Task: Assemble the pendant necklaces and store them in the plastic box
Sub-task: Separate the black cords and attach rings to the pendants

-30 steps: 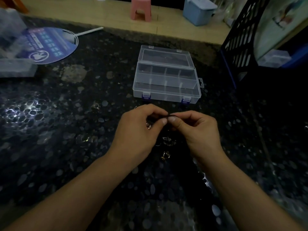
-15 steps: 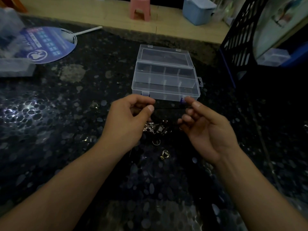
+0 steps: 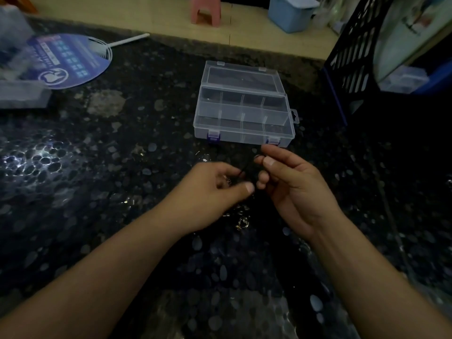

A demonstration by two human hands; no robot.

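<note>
On the dark speckled table (image 3: pixel 102 196), the right hand (image 3: pixel 291 189) pinches a thin black cord (image 3: pixel 245 167) that runs to the curled left hand (image 3: pixel 210 192). Small metal pendants (image 3: pixel 242 221) lie beneath; just beyond, the plastic box (image 3: pixel 244 111) sits open.

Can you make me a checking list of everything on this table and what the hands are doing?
Surface: dark speckled stone table, shiny in patches.
Job's things: clear plastic box, lid open; thin black cord between the hands; small metal pendants below them.
Clutter: blue hand fan; clear container at far left.
Grippers: left hand and right hand both pinch the cord.
Cables: nothing seen.
Surroundings: pink stool, blue bin, black crate.
</note>
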